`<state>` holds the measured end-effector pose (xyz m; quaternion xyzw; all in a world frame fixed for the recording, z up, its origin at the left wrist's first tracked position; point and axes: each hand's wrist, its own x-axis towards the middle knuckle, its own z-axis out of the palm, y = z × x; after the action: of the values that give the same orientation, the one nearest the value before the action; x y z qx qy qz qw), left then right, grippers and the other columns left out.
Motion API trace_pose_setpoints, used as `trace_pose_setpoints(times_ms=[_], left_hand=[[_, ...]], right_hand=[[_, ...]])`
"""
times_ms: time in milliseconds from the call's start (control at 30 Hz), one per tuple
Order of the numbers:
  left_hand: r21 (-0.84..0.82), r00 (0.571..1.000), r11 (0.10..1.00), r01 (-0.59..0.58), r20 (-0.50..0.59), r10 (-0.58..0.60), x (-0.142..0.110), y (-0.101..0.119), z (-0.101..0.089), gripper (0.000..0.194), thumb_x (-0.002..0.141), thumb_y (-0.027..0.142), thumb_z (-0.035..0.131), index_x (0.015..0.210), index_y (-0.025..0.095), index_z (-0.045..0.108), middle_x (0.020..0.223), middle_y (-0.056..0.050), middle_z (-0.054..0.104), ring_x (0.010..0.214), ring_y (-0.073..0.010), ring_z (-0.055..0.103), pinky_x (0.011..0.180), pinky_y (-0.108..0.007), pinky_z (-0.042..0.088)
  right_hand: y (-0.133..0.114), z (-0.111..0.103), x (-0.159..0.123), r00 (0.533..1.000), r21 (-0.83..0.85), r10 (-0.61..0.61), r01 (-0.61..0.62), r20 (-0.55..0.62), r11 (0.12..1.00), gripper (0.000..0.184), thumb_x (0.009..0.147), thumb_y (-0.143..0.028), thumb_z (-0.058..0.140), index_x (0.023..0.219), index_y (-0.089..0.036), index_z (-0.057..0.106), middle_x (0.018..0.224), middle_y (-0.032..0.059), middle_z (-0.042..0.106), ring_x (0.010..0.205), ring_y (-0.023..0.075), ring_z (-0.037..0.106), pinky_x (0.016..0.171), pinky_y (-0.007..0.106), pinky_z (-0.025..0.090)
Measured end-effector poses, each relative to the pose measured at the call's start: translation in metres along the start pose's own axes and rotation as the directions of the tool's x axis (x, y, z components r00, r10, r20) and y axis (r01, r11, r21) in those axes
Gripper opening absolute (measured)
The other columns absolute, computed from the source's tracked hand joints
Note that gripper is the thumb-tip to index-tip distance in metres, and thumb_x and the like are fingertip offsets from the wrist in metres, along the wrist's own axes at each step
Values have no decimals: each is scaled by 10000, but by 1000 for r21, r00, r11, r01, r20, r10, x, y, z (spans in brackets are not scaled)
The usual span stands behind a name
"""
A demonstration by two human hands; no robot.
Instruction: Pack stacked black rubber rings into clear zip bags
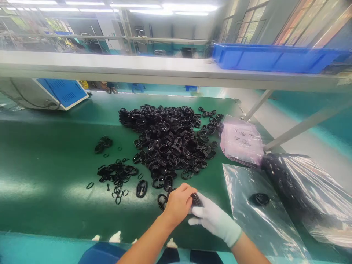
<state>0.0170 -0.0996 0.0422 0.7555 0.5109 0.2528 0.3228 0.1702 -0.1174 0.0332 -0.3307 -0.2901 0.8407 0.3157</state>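
Observation:
Near the front edge of the table, my bare left hand [178,204] and my right hand [216,220], in a white glove, meet around a coiled black cable [196,200]. The fingers of both are closed on it, and the left hand hides part of the coil. Just left of them lies another cable coil [162,201]. A flat oval coil [141,189] rests further left. Ahead rises a large pile of coiled black cables [167,141]. Small black bands [117,174] lie in a loose heap to the pile's left.
At right, a clear plastic bag [247,216] has one cable coil [261,199] on it. Behind it are pink bags [242,141] and a dark plastic-wrapped stack [305,194]. A shelf [110,66] crosses overhead, bearing a blue bin [269,58]. A blue-grey machine [46,93] stands back left.

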Motion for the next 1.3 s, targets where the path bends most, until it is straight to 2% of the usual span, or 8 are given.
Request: trace_pose_setpoints(times_ms=[233, 400, 567, 733, 867, 967, 1133, 1300], left_hand=[[25, 999, 1000, 19, -33, -18, -6, 3, 9, 357, 763, 87, 387, 972, 253, 625, 867, -18, 601, 833, -139, 547, 764, -271, 456], [-75, 994, 994, 85, -58, -89, -10, -1, 18, 344, 767, 85, 372, 918, 241, 640, 845, -13, 606, 844, -127, 553, 783, -255, 451], [-109, 982, 977, 185, 54, -180, -6, -16, -14, 289, 740, 179, 477, 994, 249, 595, 851, 17, 604, 712, -108, 548, 693, -239, 451], [160, 915, 901, 403, -43, -401, -22, -46, -40, 208, 794, 282, 419, 925, 224, 570, 895, -2, 591, 731, -125, 554, 698, -262, 423], [390, 857, 784, 483, -28, -514, -41, -61, -21, 442, 706, 285, 527, 1139, 223, 468, 1196, -43, 482, 992, -204, 513, 764, -300, 413], [484, 857, 738, 469, -47, -514, -48, -67, -4, 690, 622, 305, 623, 1251, 180, 369, 1282, -80, 407, 1138, -262, 399, 892, -336, 361], [556, 859, 705, 441, -34, -511, -58, -67, -4, 620, 577, 133, 607, 1173, 159, 441, 1169, -95, 464, 1087, -258, 420, 903, -341, 352], [459, 937, 873, 168, 201, -286, -50, -37, 14, 765, 519, 21, 578, 1226, 246, 392, 1236, -61, 431, 1102, -239, 409, 905, -328, 373]], right_hand=[[-6, 1, -12, 987, 88, 43, -58, 156, 994, 429, 697, -287, 663, 1084, -203, 498, 1079, 68, 490, 955, 203, 534, 802, 422, 451], [15, 1, -8, 997, 139, -7, -3, 75, 990, 418, 692, -314, 676, 1065, -224, 511, 1069, 53, 503, 911, 176, 533, 776, 397, 457], [27, -15, -7, 992, 380, 61, -97, 106, 920, 370, 745, -377, 619, 1051, -181, 550, 946, 51, 549, 809, 108, 525, 712, 244, 421], [26, -23, -10, 993, 440, 94, -117, 73, 891, 423, 791, -422, 527, 1138, -181, 507, 990, 59, 540, 786, 100, 512, 648, 218, 399], [28, -24, -4, 974, 59, 32, -19, -225, 998, 433, 751, -383, 541, 1139, -204, 470, 1004, 57, 535, 832, 148, 531, 748, 307, 418], [31, -26, 5, 824, -522, -151, -193, -546, 831, 531, 685, -328, 559, 1179, -183, 430, 1139, 90, 497, 993, 217, 504, 885, 380, 372], [36, -22, 19, 780, -831, -330, -404, -532, 383, 525, 665, -282, 514, 1172, -159, 459, 1176, 105, 518, 1113, 263, 444, 957, 371, 311], [39, -29, 26, 827, -755, -202, -343, -525, 559, 377, 694, -348, 503, 1029, -175, 500, 991, 78, 591, 902, 208, 559, 795, 310, 413]])
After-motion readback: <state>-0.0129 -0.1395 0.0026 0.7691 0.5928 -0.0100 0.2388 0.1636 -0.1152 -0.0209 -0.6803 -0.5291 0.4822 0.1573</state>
